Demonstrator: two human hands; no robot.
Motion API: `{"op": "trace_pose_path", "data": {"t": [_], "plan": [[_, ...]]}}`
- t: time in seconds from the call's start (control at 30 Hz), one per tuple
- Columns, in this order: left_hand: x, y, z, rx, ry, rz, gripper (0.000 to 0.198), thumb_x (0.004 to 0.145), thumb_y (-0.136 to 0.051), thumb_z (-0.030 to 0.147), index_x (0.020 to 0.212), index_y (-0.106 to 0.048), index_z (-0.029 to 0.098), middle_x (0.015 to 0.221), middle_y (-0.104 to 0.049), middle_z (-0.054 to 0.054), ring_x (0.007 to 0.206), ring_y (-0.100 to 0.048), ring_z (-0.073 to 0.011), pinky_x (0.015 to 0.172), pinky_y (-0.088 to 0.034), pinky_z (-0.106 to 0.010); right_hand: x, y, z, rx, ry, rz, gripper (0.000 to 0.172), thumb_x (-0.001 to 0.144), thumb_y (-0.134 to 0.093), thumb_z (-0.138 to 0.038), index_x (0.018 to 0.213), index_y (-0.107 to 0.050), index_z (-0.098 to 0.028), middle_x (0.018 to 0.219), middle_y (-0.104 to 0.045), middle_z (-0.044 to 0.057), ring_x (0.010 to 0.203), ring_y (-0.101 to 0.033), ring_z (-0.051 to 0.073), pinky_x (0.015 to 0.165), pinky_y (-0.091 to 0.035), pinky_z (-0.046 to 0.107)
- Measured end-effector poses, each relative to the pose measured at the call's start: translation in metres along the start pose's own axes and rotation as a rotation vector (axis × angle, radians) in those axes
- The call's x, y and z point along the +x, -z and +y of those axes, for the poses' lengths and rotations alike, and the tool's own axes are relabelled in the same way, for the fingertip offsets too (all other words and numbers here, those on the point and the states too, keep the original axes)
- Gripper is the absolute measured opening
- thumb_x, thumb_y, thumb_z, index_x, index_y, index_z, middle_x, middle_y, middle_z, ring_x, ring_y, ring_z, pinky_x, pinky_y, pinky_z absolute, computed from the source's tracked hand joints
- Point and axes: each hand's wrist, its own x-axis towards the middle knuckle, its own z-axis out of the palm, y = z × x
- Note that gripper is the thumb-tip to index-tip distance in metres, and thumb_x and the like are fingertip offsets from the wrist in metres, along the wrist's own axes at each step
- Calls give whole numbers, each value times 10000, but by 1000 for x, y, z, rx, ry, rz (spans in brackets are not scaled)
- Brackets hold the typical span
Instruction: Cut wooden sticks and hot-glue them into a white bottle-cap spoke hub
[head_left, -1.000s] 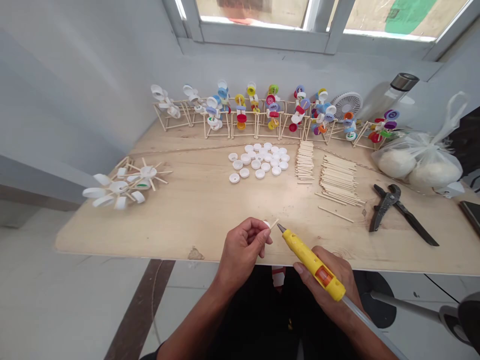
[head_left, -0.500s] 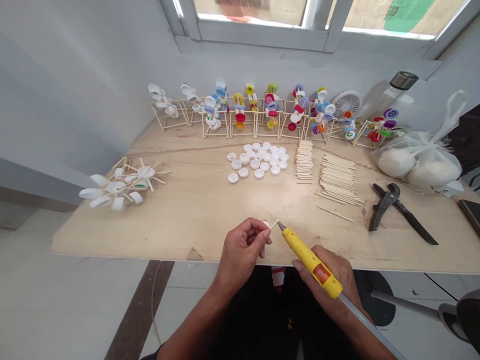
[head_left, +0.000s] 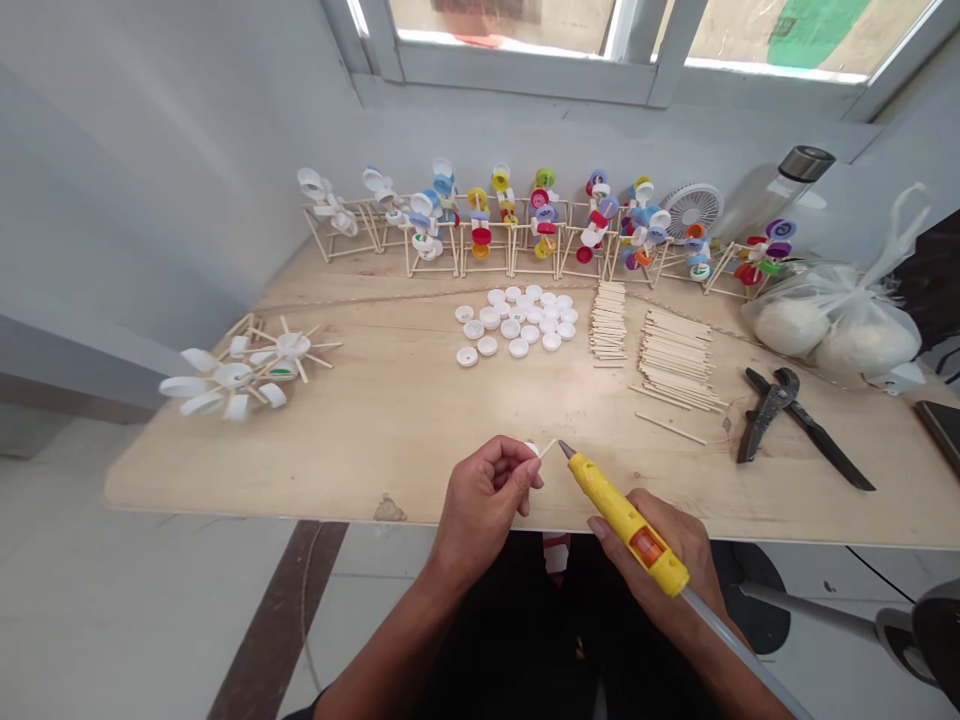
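Head view: left hand pinches cap; right hand grips glue gun.

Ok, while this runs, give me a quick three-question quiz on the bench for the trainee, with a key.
1. What is the left hand pinching between its fingers?
2. True or false: the right hand holds a yellow hot glue gun with its nozzle pointing toward the left hand.
3. What lies on the bench to the right of the stacks of wooden sticks?
A. A claw hammer
B. Black pliers
C. A steel ruler

Key:
1. A white bottle cap with a wooden stick
2. True
3. B
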Motion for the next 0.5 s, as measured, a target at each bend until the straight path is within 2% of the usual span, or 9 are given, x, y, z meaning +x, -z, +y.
{"op": "trace_pose_path", "data": {"t": [0.13,0.3,0.5], "plan": [[-1,0,1,3,11,6,169,747,-607,322,762,-556,161,618,-602,21,428,-467,-54,388,-349,-181,1,0,1,-8,58,-7,345,834,-540,-444,610,-430,-205,498,-452,-48,429,-415,84,449,-304,214],[-1,0,0,-1,12,4,171,749,-611,320,760,-557,158,624,-606,12,427,-464,-50,386,-342,-175,3,1,0,10,17,28,364,839,-531,-448,589,-408,-212,513,-454,-43,444,-422,86,442,-314,210],[0,0,-1,-6,11,5,161,747,-608,311,766,-557,159,625,-604,15,429,-469,-53,378,-335,-175,2,0,-1,8,40,28,348,838,-529,-463,617,-437,-210,502,-441,-51,433,-410,87,445,-302,221]]}}
